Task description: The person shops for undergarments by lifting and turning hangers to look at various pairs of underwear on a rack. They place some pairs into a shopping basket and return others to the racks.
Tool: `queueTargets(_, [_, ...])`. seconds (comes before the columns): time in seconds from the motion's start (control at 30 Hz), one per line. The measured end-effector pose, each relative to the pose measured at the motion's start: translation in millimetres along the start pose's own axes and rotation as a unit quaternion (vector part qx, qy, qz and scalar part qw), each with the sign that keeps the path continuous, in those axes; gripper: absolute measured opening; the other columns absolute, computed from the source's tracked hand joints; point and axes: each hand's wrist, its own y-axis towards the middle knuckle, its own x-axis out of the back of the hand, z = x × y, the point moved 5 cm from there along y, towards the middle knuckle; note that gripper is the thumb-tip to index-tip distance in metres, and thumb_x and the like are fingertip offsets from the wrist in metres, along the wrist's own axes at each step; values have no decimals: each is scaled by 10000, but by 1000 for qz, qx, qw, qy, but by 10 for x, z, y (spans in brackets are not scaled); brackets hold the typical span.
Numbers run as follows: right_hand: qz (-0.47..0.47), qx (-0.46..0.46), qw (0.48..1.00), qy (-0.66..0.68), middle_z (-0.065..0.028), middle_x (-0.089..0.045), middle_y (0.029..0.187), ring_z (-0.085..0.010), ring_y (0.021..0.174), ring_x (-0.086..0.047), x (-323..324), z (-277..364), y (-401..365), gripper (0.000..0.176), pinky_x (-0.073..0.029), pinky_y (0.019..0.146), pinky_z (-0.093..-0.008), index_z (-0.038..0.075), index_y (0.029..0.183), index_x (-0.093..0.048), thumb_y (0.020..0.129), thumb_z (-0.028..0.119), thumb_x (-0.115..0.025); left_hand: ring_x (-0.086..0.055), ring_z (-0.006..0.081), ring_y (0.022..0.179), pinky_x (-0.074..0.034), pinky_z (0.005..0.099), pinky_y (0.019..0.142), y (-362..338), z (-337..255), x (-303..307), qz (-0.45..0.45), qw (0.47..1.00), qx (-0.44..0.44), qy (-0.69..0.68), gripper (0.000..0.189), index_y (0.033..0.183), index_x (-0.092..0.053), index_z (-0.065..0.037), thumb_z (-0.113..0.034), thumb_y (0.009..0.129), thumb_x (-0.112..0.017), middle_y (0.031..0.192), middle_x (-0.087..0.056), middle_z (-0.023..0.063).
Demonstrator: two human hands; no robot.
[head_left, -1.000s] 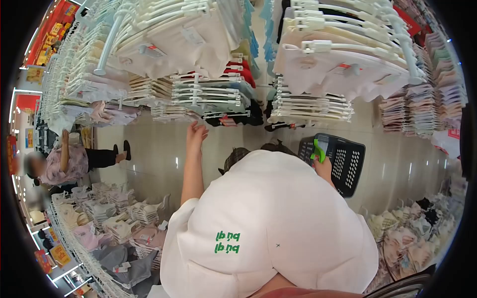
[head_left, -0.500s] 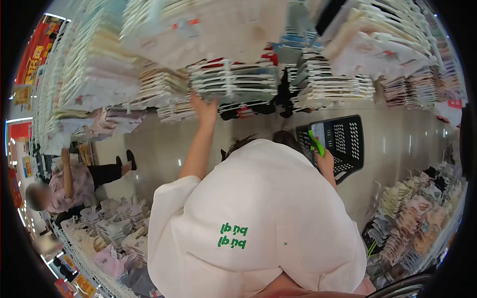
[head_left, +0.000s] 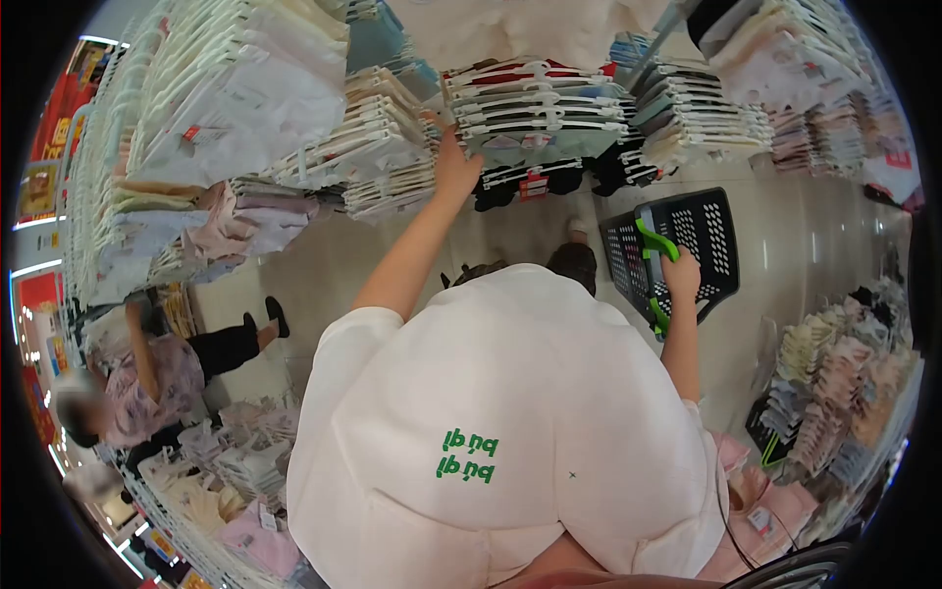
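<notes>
My left hand (head_left: 457, 169) reaches up to a rack of clothes on white hangers (head_left: 538, 111). Its fingers are apart at the left end of the hanger row, beside a pale grey-green garment (head_left: 535, 147); the fingertips are partly lost among the hangers, and nothing is plainly in its grip. Low on my right side, my right hand (head_left: 682, 273) is closed around the bright green handle (head_left: 655, 239) of a black shopping basket (head_left: 721, 240) with perforated walls. The basket hangs tilted, and little of its inside shows.
Packed garments (head_left: 245, 88) hang at the upper left, with more garments (head_left: 775, 59) at the upper right. Black clothes (head_left: 530, 187) hang below the central row. Another person (head_left: 157, 378) stands at the left by a low display (head_left: 235, 452). Small garments (head_left: 834, 393) fill a stand at right.
The view has shifted, so the racks sit further right. My left hand stays at the left end of the central row. My right hand and the basket appear higher and further right.
</notes>
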Motion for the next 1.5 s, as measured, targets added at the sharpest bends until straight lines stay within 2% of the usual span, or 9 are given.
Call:
queueTargets(0.07, [4, -29, 999, -23, -205, -631, 809, -387, 804, -606, 18, 25, -45, 354, -473, 685, -456, 36, 834, -609, 723, 370, -643, -569, 233, 798, -471, 329, 722, 59, 162, -42, -1, 1000, 18, -3, 648, 1266, -345, 43, -102, 704, -633, 961, -553, 166])
queueTargets(0.1, [22, -40, 998, -34, -192, -637, 860, -369, 852, -609, 19, 21, -51, 337, -484, 730, -447, 83, 933, -623, 720, 342, -590, -569, 233, 798, -471, 329, 722, 46, 16, -15, 11, 1000, 14, -13, 648, 1266, -345, 43, -102, 704, -633, 961, -553, 166])
queueTargets(0.2, [3, -59, 998, -38, -188, -640, 855, -367, 845, -612, 0, -8, -64, 328, -487, 728, -444, 87, 923, -634, 705, 330, -598, -594, 268, 814, -468, 383, 745, -41, -262, 135, 29, 998, 55, 28, 586, 1255, -370, 23, -144, 761, -637, 963, -565, 178])
queueTargets(0.27, [-12, -50, 998, -30, -179, -646, 814, -347, 805, -626, 32, 50, -70, 309, -494, 713, -434, 81, 894, -648, 693, 310, -599, -580, 215, 729, -465, 341, 683, -49, -294, 208, 19, 997, 76, -24, 501, 1199, -438, 16, -178, 788, -648, 906, -562, 148])
queueTargets(0.47, [-38, -31, 999, -9, -160, -645, 736, -310, 740, -642, -45, -36, -16, 287, -503, 682, -415, 76, 863, -658, 675, 284, -597, -526, 170, 640, -437, 299, 609, 64, -149, 237, 48, 997, -55, 13, 394, 1045, -589, 25, -267, 795, -671, 793, -558, 97])
queueTargets(0.67, [-40, -35, 998, -37, -181, -645, 799, -336, 787, -630, -7, 18, -33, 291, -501, 694, -423, 76, 868, -659, 665, 278, -606, -461, 127, 567, -396, 268, 565, 120, -30, 214, 139, 990, -18, -18, 400, 947, -623, 47, -316, 792, -687, 621, -523, 48])
queueTargets(0.97, [-30, -33, 998, -44, -165, -648, 845, -342, 822, -626, -27, -1, -14, 314, -500, 724, -422, 79, 896, -643, 679, 306, -634, -425, 62, 612, -359, 239, 547, 39, -121, 242, 241, 967, 22, -75, 327, 918, -633, 15, -293, 815, -675, 662, -529, -33])
queueTargets(1.17, [-19, -47, 998, -40, -188, -646, 901, -331, 866, -623, 51, 75, -61, 394, -495, 761, -412, 77, 1004, -649, 673, 289, -613, -431, 60, 627, -362, 235, 555, 14, -122, 233, 244, 964, 23, -99, 328, 931, -630, 18, -289, 823, -668, 688, -545, -27])
queueTargets(1.5, [-27, -36, 998, -32, -167, -648, 863, -347, 830, -619, -27, 4, -26, 311, -492, 721, -430, 83, 914, -646, 697, 301, -601, -499, 113, 604, -394, 277, 553, -27, -49, 237, 125, 990, 30, -64, 434, 975, -636, 17, -376, 791, -665, 700, -609, 53])
